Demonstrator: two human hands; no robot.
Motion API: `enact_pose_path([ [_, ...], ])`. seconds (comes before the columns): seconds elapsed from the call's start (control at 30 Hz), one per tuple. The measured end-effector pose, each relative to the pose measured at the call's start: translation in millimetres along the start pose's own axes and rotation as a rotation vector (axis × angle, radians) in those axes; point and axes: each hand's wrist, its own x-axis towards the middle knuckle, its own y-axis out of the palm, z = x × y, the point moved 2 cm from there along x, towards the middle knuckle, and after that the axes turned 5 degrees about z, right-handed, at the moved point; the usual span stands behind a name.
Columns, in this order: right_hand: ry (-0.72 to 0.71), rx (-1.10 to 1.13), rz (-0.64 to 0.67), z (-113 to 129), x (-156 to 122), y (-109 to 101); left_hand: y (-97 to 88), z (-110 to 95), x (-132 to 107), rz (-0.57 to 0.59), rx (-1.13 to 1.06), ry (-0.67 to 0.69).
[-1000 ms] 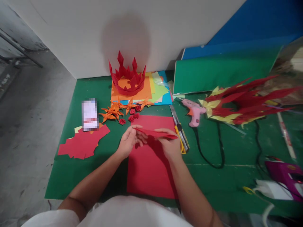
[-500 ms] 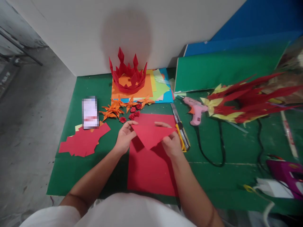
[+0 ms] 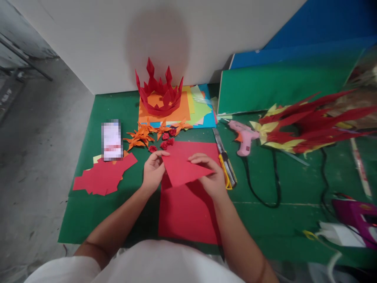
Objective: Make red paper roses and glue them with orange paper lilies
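A red paper triangle is held up between my two hands. My left hand pinches its left corner, thumb in front. On the other side, my right hand grips near the right corner, its fingers reaching over the upper edge. Under the triangle lies a larger red paper sheet on the green table. Just right of my right hand is a yellow box cutter with its blade out. Small red paper roses and orange paper flowers lie beyond my left hand.
A red paper crown stands on coloured sheets at the back. A pink glue gun with a black cord lies right, beside red and yellow paper spikes. Left are a phone and red paper pieces. A green board leans behind.
The red triangle has turned in my hands, its lower point swinging left. My right hand's fingers have shifted left along the upper edge. My left hand has moved slightly left.
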Motion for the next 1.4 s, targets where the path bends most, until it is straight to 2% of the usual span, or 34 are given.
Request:
enact_pose_path([
  [0.23,-0.073,-0.333,-0.289,5.1,0.2,-4.8,2.9,-5.7,-1.6,0.068,0.172,0.325],
  [0.3,-0.081,-0.319,-0.337,5.3,-0.5,-5.6,2.4,-7.8,-3.3,0.068,0.223,0.381],
  [0.4,-0.072,-0.181,-0.357,2.6,-0.9,-8.2,0.3,-11.7,-6.2,0.043,0.303,0.451],
  [0.53,-0.027,0.080,-0.327,-2.1,-1.0,-11.2,-3.4,-14.6,-8.6,0.033,0.360,0.448],
  [0.63,-0.022,0.182,-0.301,-4.5,-0.8,-11.4,-5.4,-15.2,-9.9,0.059,0.340,0.447],
  [0.83,0.032,0.052,-0.271,-7.9,0.5,-9.2,-1.2,-14.1,-11.5,0.159,0.308,0.396],
  [1.07,0.050,-0.043,-0.202,-3.0,1.3,-5.2,4.1,-6.4,-7.7,0.146,0.319,0.361],
  [1.2,0.056,-0.107,-0.131,-1.2,0.6,-2.8,4.5,-7.5,-7.7,0.162,0.375,0.354],
  [1.4,0.046,-0.142,-0.102,-0.3,0.2,1.1,5.0,-7.1,-8.1,0.169,0.401,0.375],
])
